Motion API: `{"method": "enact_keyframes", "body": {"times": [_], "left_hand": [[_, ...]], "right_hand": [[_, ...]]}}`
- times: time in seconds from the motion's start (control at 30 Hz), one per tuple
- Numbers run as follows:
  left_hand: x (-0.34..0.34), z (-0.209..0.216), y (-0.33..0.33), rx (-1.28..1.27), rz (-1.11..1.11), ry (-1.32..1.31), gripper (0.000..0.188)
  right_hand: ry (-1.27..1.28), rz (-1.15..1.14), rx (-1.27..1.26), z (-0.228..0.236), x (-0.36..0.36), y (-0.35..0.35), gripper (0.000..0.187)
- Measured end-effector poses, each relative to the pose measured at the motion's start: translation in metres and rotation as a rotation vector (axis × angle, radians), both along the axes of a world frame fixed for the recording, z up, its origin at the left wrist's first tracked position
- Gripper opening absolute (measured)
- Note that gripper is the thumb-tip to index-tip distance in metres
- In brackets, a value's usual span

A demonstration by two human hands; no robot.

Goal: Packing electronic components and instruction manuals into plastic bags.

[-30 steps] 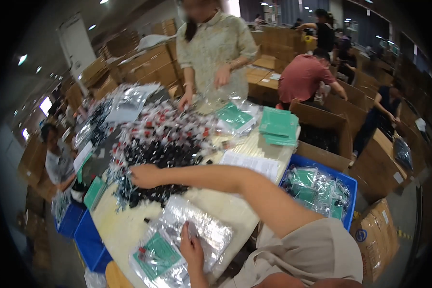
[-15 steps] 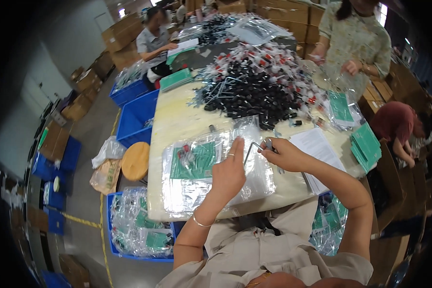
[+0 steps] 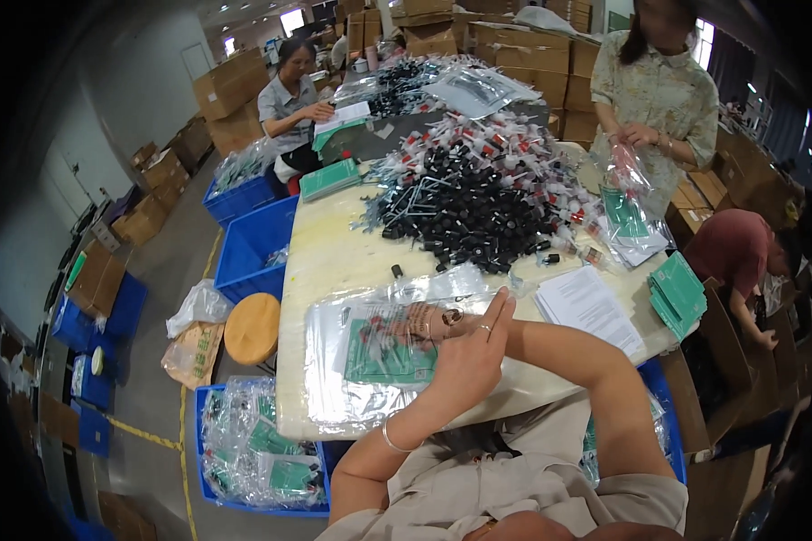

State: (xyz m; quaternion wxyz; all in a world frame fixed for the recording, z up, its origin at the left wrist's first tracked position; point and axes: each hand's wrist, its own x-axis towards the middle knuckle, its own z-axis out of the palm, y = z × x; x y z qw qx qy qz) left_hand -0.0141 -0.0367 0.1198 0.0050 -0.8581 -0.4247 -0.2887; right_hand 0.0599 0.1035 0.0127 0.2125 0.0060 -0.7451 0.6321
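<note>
A clear plastic bag (image 3: 329,397) lies at the table's near edge, on a stack of similar bags. Inside it shows a green printed card (image 3: 383,361), with small red and white parts (image 3: 374,329) near the card's top. My right hand (image 3: 424,322) reaches leftward into the bag, seen through the film; glare and plastic obscure its fingers and anything in them. Across my right forearm lies my left hand (image 3: 469,365), fingers stretched toward the upper right near the bag's opening; its thumb is hidden.
Beyond the bags rises a heap of black, red and white parts (image 3: 460,198). Right of it lie white printed sheets (image 3: 586,311) and green cards (image 3: 677,293). Blue bins (image 3: 262,243) and a round stool (image 3: 253,329) stand left. Co-workers stand or sit around.
My right hand moved left into the bag; the hex key and metal piece it held no longer show. My left hand shifted right over my right forearm. The co-worker at right lowered a clear bag.
</note>
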Motion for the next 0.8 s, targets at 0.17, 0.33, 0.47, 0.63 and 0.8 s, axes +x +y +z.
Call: {"method": "enact_keyframes", "body": {"times": [0.17,0.33,0.47,0.63,0.8], "left_hand": [[-0.012,-0.008,0.015,0.099,0.034,-0.069,0.070],[-0.027,-0.040,0.046,0.162,0.121,-0.296,0.063],[-0.024,-0.081,0.066,-0.083,0.142,-0.192,0.068],[-0.025,-0.107,0.071,-0.227,0.075,-0.093,0.066],[-0.025,-0.110,0.076,-0.201,0.072,-0.168,0.063]], "right_hand": [[-0.131,-0.173,0.269,0.012,0.005,0.002,0.023],[-0.418,-0.161,0.390,0.048,0.023,0.002,0.030],[-0.782,0.049,-0.219,0.097,0.079,0.029,0.035],[-0.681,-0.633,0.001,0.129,0.120,0.128,0.026],[-0.512,-1.077,0.234,0.112,0.140,0.249,0.018]]}}
